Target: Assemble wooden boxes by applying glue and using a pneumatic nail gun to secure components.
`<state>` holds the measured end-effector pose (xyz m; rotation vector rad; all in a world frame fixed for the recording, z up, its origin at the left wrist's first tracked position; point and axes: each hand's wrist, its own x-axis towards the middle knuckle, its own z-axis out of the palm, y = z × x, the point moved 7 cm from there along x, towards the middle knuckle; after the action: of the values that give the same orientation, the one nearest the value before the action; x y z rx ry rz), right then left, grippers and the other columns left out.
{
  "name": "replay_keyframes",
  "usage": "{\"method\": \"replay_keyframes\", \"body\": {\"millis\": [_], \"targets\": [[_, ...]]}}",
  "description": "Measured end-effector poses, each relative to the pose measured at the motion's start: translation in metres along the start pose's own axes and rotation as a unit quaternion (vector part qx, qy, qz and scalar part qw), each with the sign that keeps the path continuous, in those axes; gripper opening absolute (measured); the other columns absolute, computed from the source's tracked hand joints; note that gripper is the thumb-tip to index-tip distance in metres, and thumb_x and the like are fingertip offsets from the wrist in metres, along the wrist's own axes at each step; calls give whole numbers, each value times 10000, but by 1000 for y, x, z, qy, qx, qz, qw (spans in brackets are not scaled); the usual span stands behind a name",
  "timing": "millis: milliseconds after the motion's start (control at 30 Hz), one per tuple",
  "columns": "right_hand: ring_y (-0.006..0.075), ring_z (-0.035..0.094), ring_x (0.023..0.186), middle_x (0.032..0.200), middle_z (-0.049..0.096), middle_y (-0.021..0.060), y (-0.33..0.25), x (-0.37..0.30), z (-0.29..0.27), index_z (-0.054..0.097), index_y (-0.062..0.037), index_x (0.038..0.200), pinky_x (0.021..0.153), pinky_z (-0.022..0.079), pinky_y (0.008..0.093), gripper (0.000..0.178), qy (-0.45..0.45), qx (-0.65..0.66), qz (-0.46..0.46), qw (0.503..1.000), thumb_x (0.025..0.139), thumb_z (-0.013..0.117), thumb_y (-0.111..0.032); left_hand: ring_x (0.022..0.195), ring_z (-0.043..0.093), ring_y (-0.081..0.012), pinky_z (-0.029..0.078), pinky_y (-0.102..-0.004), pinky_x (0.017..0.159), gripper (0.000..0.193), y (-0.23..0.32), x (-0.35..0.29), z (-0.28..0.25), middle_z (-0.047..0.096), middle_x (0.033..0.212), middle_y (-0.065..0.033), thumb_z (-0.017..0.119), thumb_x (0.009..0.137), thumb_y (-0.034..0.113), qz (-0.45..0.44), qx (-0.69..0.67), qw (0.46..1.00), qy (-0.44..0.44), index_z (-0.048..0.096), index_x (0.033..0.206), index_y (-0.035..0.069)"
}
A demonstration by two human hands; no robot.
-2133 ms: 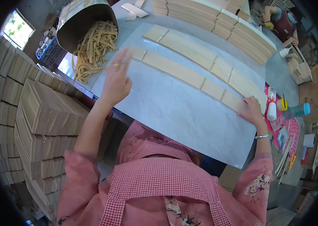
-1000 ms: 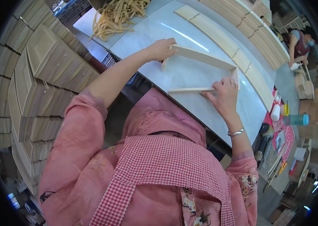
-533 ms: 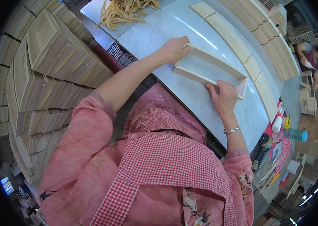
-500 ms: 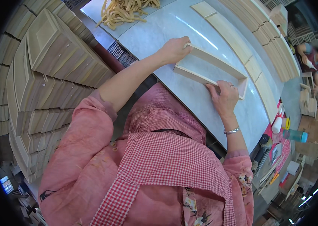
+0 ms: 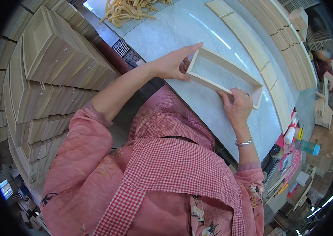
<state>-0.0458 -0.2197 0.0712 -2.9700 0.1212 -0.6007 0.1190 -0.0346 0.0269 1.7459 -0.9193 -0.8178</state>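
Observation:
A long, narrow rectangular frame of pale wood lies on the pale marbled tabletop, with thin boards on all four sides. My left hand grips its left short end, thumb at the near corner and index finger at the far corner; the other fingers are partly hidden behind the end board. With fingers over the near long board, close to the right end, my right hand holds the frame too. Beyond it, flat wooden strips lie end to end in a row.
Stacked wooden pieces rise at my left. Yellowish bands are heaped at the far left, above a dark basket. Bundled strips line the far right side. A white bottle and teal bottle are at right, a co-worker beyond.
The frame's left end, loose-looking before, now has a board across it. My left hand has shifted from pinching the far board's end to spanning that short end. My right hand stays nearly in place.

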Motion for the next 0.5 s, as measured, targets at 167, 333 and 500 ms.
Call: {"method": "replay_keyframes", "body": {"millis": [167,333,500], "targets": [[217,593,775,846,651,44,-13,9,-1,643,-93,876,750,428,336,239,-12,39,-1,999,874,757,-303,845,573,-226,553,-319,783,1136,4,2,-2,553,1365,-151,836,650,-80,55,36,996,52,273,1608,155],[219,595,820,944,655,51,-79,48,8,674,-77,938,748,448,336,140,1,124,-22,992,859,737,-174,833,573,-218,552,-302,760,1093,6,2,-3,564,1320,-157,820,679,-79,84,22,995,58,281,1603,147],[236,580,804,955,648,61,-98,52,26,701,-44,1029,724,471,333,212,52,243,-127,960,817,718,-36,832,582,-215,554,-302,751,1076,5,4,-4,541,1340,-154,821,685,-73,82,15,995,47,288,1597,135]]}}
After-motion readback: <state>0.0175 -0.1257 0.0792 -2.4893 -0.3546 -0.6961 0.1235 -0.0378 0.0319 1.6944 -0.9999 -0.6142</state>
